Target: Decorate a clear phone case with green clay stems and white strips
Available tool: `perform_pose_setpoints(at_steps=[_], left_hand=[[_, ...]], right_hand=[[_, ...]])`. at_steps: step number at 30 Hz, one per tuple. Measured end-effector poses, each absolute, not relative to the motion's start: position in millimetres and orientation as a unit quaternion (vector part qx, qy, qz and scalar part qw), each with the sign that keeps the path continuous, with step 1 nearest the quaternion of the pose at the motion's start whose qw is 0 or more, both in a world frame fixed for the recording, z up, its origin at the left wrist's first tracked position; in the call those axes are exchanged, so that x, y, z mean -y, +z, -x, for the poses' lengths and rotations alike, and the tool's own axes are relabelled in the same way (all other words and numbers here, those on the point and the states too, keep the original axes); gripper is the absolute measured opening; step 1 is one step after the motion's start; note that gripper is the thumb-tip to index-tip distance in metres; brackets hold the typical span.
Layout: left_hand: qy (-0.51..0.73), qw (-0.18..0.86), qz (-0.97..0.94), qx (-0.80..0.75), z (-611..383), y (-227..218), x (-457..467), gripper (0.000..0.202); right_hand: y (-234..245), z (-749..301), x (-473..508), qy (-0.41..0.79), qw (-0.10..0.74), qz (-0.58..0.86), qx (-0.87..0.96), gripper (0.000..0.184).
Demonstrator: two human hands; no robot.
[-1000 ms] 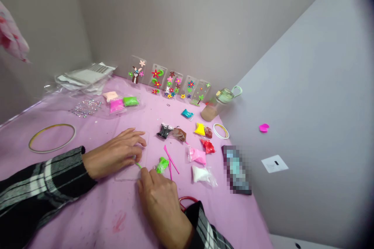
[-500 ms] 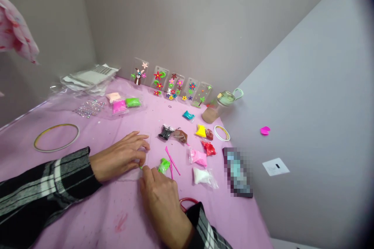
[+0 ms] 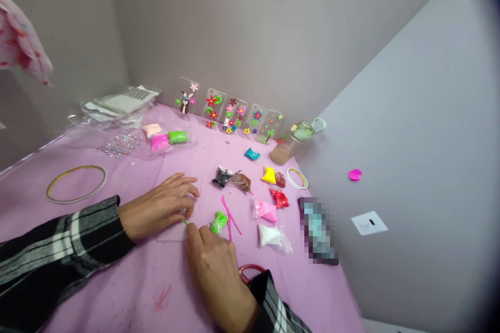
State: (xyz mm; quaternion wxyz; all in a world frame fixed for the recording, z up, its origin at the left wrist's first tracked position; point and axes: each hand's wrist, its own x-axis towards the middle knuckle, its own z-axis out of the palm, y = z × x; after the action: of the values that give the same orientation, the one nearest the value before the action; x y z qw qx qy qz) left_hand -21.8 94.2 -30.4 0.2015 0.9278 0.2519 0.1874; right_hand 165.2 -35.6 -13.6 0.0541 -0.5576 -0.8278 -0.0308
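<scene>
My left hand (image 3: 162,208) lies with fingers spread over a clear phone case (image 3: 172,235) flat on the table. Against the case's lower right part, my right hand (image 3: 214,265) is closed in a pinch at a tiny bit of green clay (image 3: 186,221). Its fingertips are partly hidden behind the knuckles. Close to the right hand are an opened packet of green clay (image 3: 219,222) and pink modelling tools (image 3: 232,216). Red-handled scissors (image 3: 252,269) lie partly under the right wrist.
Clay packets in black (image 3: 222,177), yellow (image 3: 269,175), red (image 3: 279,198), pink (image 3: 264,210) and white (image 3: 269,235) lie to the right. Decorated cases (image 3: 213,109) lean on the wall beside a bottle (image 3: 289,145). A blurred-out dark device (image 3: 318,231) lies at the right edge.
Both hands stay at the case with only slight finger shifts. The bit of green clay sits slightly further left and up, between the hands.
</scene>
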Motion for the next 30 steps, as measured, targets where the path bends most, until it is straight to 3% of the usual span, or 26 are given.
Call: perform_pose_setpoints(at_steps=[20, 30], left_hand=[[0.211, 0.183, -0.917, -0.285, 16.2, -38.7, -95.8, 0.019], [0.177, 0.204, -0.923, -0.275, 24.9, -16.3, -99.1, 0.013]], right_hand=[[-17.0, -165.5, 35.6, -0.038, 0.056, 0.55, 0.833, 0.031], [-18.2, -165.3, 35.6, -0.048, 0.059, 0.548, 0.833, 0.027]])
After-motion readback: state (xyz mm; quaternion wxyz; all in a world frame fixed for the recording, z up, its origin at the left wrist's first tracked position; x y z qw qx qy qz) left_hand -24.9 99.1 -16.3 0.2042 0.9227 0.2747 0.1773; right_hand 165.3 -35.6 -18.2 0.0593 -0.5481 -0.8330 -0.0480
